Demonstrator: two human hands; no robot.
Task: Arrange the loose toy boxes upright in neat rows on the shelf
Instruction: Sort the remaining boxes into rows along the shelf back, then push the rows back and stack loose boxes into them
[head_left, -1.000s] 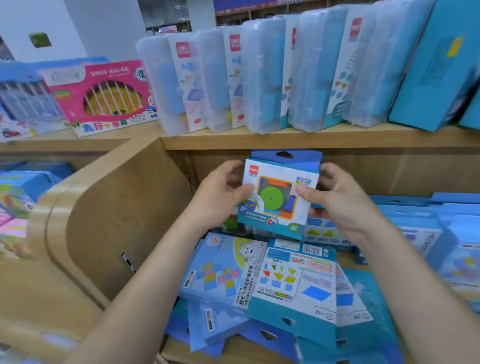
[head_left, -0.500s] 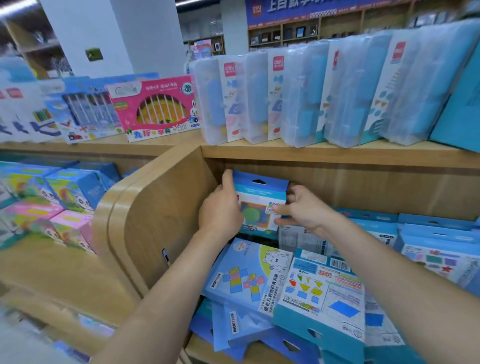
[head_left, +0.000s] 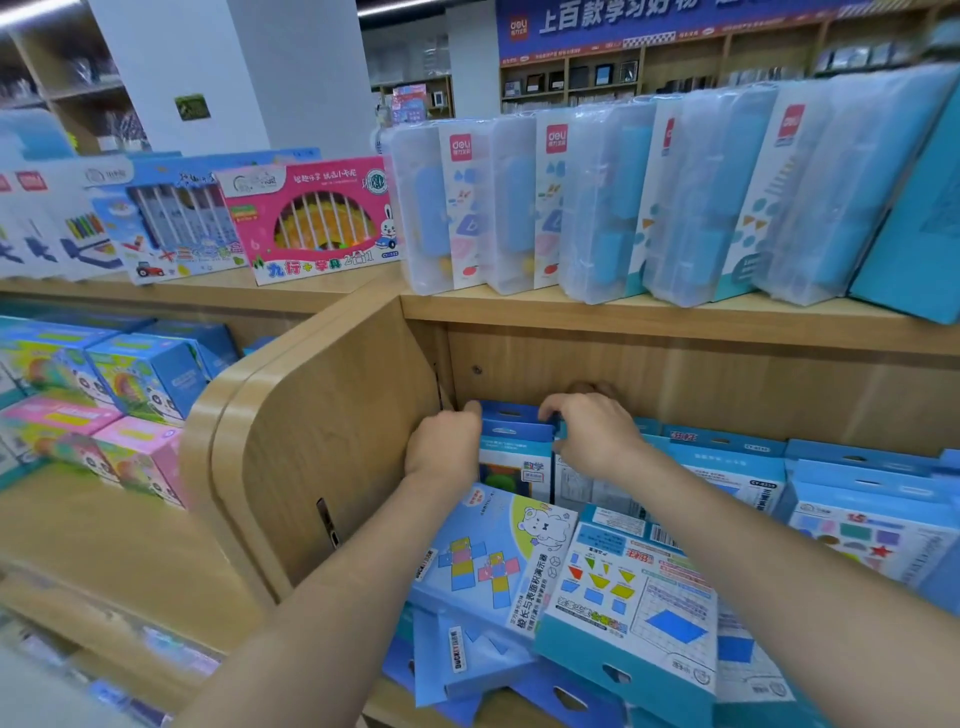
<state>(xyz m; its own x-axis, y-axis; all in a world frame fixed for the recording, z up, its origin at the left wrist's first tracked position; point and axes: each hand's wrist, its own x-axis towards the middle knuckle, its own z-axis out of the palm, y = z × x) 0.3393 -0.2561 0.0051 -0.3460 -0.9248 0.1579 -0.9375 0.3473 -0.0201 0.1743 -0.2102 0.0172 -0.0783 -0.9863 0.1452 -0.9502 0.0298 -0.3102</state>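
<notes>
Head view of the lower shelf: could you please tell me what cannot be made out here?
In the head view:
Small blue box: lower part hidden by the flat boxes lying in front.
Left hand: fingers hidden behind its own back, so its grip is unclear.
Right hand: fingertips hidden, curled over the box's top edge.
Flat boxes' near ends: cut off by the bottom edge.
Far shelves: too blurred to read.
</notes>
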